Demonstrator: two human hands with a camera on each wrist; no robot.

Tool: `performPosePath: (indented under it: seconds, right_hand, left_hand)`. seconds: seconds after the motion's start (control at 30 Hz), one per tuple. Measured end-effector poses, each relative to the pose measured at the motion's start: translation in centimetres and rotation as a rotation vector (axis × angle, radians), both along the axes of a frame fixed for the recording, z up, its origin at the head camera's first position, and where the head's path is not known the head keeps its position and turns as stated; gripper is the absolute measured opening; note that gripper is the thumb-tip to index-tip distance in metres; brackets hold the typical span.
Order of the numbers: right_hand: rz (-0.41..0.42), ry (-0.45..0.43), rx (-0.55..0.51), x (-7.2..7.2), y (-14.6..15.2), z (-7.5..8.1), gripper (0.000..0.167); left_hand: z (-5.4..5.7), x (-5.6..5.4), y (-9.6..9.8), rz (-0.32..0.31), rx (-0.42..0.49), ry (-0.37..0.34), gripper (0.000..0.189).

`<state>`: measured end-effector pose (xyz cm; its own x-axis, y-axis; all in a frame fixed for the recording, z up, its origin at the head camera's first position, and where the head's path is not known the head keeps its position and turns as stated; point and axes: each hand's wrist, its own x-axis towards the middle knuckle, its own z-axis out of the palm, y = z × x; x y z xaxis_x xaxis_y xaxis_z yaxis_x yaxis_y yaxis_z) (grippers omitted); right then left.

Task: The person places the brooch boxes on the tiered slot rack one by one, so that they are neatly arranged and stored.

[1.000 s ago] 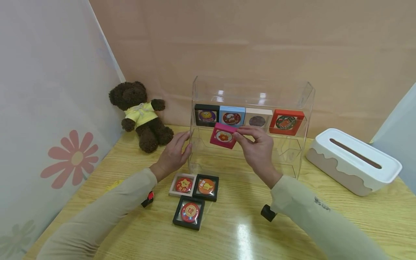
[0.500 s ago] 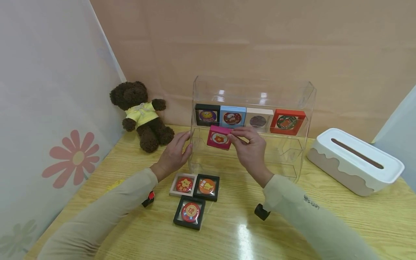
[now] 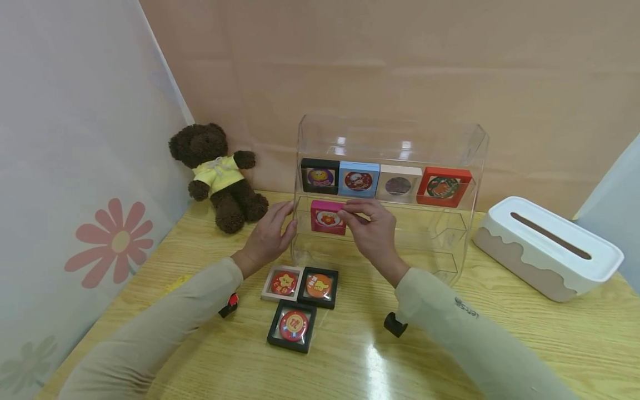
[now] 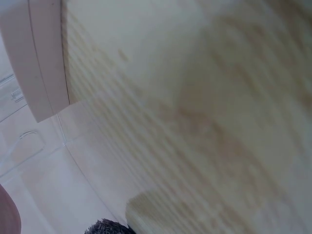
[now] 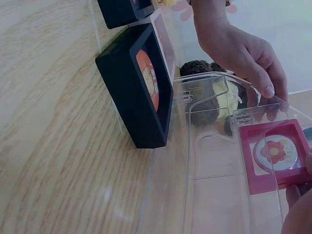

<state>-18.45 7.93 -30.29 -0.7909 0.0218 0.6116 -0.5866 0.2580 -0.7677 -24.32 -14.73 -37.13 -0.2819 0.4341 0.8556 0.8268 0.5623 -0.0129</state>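
My right hand [image 3: 374,230] pinches the right edge of a pink square display frame [image 3: 321,218], a flower badge behind its window. In the right wrist view, the pink frame [image 5: 275,153] stands upright at the left end of a clear rack's tier, partly behind the clear front lip. My left hand [image 3: 267,233] rests against the clear acrylic rack [image 3: 380,247] at its left side, fingers fairly straight. On the tier above are a black frame [image 3: 320,176], a light blue frame [image 3: 358,179], a beige frame [image 3: 398,183] and a red frame [image 3: 443,186].
Flat on the table before the rack lie a white frame [image 3: 281,283], a black thumbs-up frame [image 3: 318,287] and another black frame [image 3: 292,326]. A brown teddy bear [image 3: 220,172] sits at left. A tissue box [image 3: 545,250] stands at right.
My right hand has moved left and slightly down with the pink frame, which now stands straighter at the rack's left end. My left hand has stayed at the rack's side.
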Motion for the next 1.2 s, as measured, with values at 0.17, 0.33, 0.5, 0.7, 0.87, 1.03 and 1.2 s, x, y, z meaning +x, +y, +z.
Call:
performPosePath:
  seconds: [0.17,0.33,0.5,0.7,0.87,1.03,1.2]
  right_hand:
    - [0.001,0.016,0.033,-1.6,0.2,-1.5,0.010]
    - [0.044,0.044,0.077,-2.4,0.6,-2.6,0.012]
    - [0.057,0.081,0.147,-2.4,0.7,-2.7,0.015]
    - [0.046,0.124,0.158,-2.3,0.5,-2.6,0.015]
    - [0.055,0.141,0.123,-2.0,0.0,-2.1,0.014]
    - [0.062,0.138,0.120,-1.6,-0.4,-1.7,0.014]
    - [0.062,0.130,0.116,-2.3,-0.3,-2.4,0.014]
  left_hand:
    - [0.1,0.1,0.0,-0.005,0.002,-0.003,0.039]
    - [0.2,0.2,0.0,-0.010,0.008,-0.002,0.038]
    - [0.2,0.2,0.1,-0.010,0.012,-0.004,0.039]
    - [0.2,0.3,0.2,-0.006,0.010,-0.002,0.040]
    - [0.1,0.2,0.2,-0.001,0.010,0.005,0.040]
    - [0.1,0.2,0.2,-0.006,0.009,0.007,0.039]
    - [0.1,0.2,0.3,-0.011,0.016,0.007,0.039]
